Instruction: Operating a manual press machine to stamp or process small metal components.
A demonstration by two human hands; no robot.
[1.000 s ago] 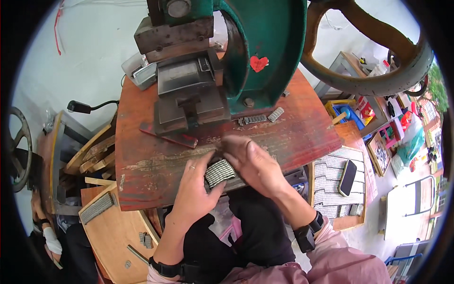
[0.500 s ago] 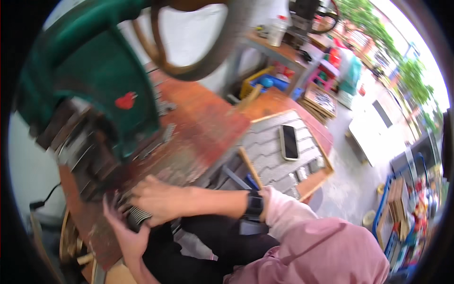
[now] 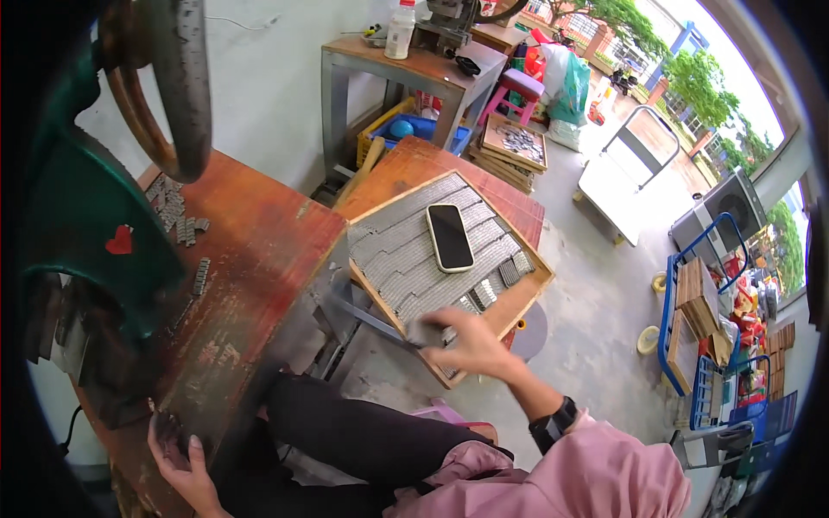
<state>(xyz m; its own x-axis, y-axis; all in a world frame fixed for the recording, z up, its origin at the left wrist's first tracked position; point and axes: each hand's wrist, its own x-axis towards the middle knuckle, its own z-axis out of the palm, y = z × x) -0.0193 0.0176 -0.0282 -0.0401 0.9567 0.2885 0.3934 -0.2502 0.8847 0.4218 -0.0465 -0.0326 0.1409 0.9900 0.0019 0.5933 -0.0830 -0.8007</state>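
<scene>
My right hand [image 3: 462, 344] reaches out over the near corner of the wooden tray [image 3: 528, 292] that stands just beside my table [image 3: 259, 250]. Its fingers [image 3: 432, 332] are curled together around a small stack of grey metal strips [image 3: 423, 331], which sits right at the fingertips, partly blurred, just above the tray's near edge. The tray itself is filled with rows of the same grey pieces, and a black phone [image 3: 450, 236] lies flat on top of them, well beyond my fingers.

My left hand [image 3: 183, 462] rests at the near edge of the table, low in the picture. Its fingers are loosely apart and bent against the worn wood; something small and dark lies under them, but I cannot tell whether they grip anything.

On the table farther from me, a few short grey strips [image 3: 180, 217] lie scattered near the base of the green press [image 3: 82, 224], whose big handwheel [image 3: 177, 82] hangs overhead. A second tray of metal pieces [image 3: 515, 142] sits on a stack beyond the first one, next to a pink stool [image 3: 516, 86].
</scene>
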